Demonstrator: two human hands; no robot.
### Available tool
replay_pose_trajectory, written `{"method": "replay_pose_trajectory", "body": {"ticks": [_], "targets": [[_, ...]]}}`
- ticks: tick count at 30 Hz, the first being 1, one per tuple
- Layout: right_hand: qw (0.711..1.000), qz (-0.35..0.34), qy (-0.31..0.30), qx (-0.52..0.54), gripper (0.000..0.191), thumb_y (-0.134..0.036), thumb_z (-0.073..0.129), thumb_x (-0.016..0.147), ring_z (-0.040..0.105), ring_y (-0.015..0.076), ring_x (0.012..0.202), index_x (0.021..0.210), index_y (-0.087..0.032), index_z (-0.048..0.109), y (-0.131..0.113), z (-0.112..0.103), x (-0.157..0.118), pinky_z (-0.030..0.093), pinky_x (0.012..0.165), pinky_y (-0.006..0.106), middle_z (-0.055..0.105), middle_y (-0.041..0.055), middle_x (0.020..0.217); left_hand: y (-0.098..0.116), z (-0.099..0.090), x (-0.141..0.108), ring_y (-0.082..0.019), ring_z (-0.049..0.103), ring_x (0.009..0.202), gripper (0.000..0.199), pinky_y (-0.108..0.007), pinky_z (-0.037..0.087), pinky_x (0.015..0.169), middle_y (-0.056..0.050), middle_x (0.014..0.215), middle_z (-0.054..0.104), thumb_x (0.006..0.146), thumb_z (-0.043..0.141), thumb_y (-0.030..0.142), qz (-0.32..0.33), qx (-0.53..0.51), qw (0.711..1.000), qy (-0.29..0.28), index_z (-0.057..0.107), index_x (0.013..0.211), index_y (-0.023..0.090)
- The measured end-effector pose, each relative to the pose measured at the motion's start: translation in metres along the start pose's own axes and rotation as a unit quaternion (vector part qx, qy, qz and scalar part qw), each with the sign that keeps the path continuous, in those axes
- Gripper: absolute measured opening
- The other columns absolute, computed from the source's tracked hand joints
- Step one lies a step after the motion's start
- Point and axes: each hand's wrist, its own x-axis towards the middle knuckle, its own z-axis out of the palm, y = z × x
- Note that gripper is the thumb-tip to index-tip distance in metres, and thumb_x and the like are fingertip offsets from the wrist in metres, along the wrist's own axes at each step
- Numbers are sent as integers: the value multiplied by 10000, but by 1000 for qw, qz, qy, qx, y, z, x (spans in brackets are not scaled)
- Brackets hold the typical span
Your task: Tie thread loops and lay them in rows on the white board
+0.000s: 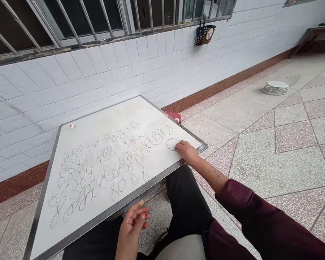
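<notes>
At three o'clock on the white table (111, 115): one thin wire-like ring (166, 144), lying flat, best handled lightly at its rim, sparing its round shape. Right hand (189, 153): palm down, fingers bunched at the ring's right edge, grip unclear. Left hand (130, 231), beyond the near edge, six o'clock: fingers loosely half-curled, no hold visible.

I'm getting bright, soft light, its source unclear to me. The window (89, 20) at eleven o'clock reads dark against the pale wall (151, 70). The sleeve (239, 195) at four has a mild sheen. Wide-angle stretch skews the floor (300, 173) toward three; toward eight, thin loops (53, 201) look faint.
</notes>
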Motion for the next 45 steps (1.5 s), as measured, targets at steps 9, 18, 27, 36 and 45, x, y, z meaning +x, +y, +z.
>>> {"method": "replay_pose_trajectory", "body": {"ticks": [9,18,27,36,45], "targets": [[997,-68,19,10,158,-192,503,968,580,219,939,916,-202,651,8,-2,-6,469,803,299,632,83,981,-5,-1,2,-282,680,1014,563,-358,539,817,-119,1118,733,744,738,541,10,-10,1000,8,677,1199,216],[990,-30,116,71,165,-208,426,984,615,222,879,957,-196,588,-8,-7,-16,510,790,339,643,80,921,-2,9,17,-278,681,992,545,-363,542,813,-128,1117,731,747,759,510,12,-24,999,-39,678,1186,195],[952,-213,119,185,197,-200,444,1000,600,228,927,1055,-234,630,-72,-26,-59,520,828,398,672,97,1010,72,84,65,-255,659,1066,472,-359,526,852,-182,1225,682,819,753,362,67,-150,985,-45,622,1226,163],[927,-238,111,268,185,-176,481,979,610,213,941,1086,-247,614,-91,-29,-75,536,826,386,665,84,1051,67,89,65,-199,663,910,447,-297,512,742,-104,980,730,735,809,352,87,-196,977,-9,680,1116,157],[806,58,2,590,192,-371,605,906,581,129,620,1043,-243,564,-116,-31,-77,477,500,248,596,9,851,67,83,56,-207,664,910,431,-298,500,748,-91,952,738,722,814,383,101,-165,981,-12,711,1082,168]]}}
